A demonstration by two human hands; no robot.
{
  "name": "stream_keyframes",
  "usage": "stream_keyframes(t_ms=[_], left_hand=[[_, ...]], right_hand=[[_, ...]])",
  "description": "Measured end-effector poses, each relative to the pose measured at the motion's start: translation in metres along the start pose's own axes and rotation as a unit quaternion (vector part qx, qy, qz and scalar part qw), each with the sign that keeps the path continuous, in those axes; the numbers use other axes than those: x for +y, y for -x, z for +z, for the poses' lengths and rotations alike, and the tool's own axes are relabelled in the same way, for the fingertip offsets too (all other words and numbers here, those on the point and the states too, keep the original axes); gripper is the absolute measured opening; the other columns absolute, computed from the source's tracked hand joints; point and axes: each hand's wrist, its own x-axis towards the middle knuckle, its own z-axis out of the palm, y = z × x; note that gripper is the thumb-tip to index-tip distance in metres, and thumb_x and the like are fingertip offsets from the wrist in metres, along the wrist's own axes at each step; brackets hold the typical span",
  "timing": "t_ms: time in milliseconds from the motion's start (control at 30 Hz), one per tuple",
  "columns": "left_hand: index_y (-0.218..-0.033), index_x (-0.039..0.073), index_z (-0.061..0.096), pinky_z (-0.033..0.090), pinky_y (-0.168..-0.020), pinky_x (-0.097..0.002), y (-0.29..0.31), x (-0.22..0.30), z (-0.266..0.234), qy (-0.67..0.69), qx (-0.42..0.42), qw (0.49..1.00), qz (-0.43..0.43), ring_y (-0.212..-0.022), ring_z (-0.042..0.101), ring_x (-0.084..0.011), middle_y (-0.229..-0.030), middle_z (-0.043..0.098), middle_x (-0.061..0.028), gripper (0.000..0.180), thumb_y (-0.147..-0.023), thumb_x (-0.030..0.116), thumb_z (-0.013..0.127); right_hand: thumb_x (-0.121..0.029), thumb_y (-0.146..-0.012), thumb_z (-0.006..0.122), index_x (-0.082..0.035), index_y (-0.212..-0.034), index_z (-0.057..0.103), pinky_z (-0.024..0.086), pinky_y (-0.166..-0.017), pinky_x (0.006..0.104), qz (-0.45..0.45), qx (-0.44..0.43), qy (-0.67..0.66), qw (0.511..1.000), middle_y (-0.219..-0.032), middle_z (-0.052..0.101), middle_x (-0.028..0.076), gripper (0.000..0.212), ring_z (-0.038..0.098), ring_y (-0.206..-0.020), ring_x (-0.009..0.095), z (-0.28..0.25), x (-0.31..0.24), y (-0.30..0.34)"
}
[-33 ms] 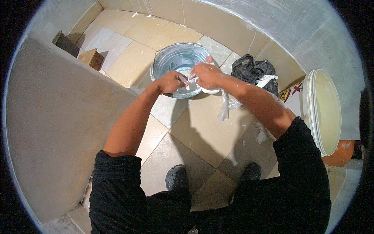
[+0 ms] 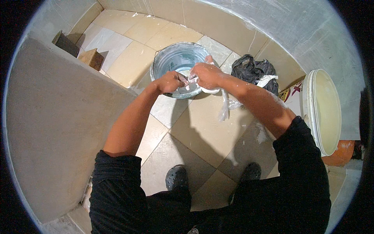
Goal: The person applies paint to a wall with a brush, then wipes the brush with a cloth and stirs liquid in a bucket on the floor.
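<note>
A grey-blue bucket stands on the tiled floor, with whitish residue on its inner wall and bottom. Over its near right rim my right hand is closed on a clear plastic bag with white stuff in it; the bag's loose end hangs down outside the bucket. My left hand, at the near left rim, has its fingers pinched together close to the right fingertips. White smears cover the fingers of both hands. What the left fingers hold, if anything, is too small to make out.
Right of the bucket lies a crumpled black plastic bag. A large white bucket rests tipped on its side at the right, an orange object beneath it. Along the left runs a grey low wall, with a wooden block behind it.
</note>
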Motion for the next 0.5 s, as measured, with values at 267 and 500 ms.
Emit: stream_keyframes(t_ms=[267,500], left_hand=[[-0.101,-0.006,0.071,0.045,-0.096,-0.0366,0.005,-0.004,-0.004,0.106,-0.011,0.994,-0.023,-0.106,0.061,-0.0244,-0.117,0.068,-0.0157,0.024,-0.088,0.012,0.063],[-0.101,-0.005,0.071,0.045,-0.095,-0.0377,0.011,0.005,-0.007,0.047,-0.004,0.999,0.006,-0.106,0.059,-0.0265,-0.115,0.066,-0.0168,0.025,-0.088,0.016,0.068]], right_hand=[[-0.002,-0.079,0.063,-0.015,-0.104,0.077,0.02,-0.109,0.0611,-0.02,-0.047,0.057,0.997,-0.1,0.07,0.016,0.032,0.062,-0.111,0.03,-0.007,0.001,-0.01],[-0.002,-0.076,0.062,-0.011,-0.098,0.076,0.024,-0.104,0.052,-0.001,-0.068,0.056,0.996,-0.098,0.068,0.017,0.027,0.061,-0.108,0.03,-0.012,-0.004,-0.009]])
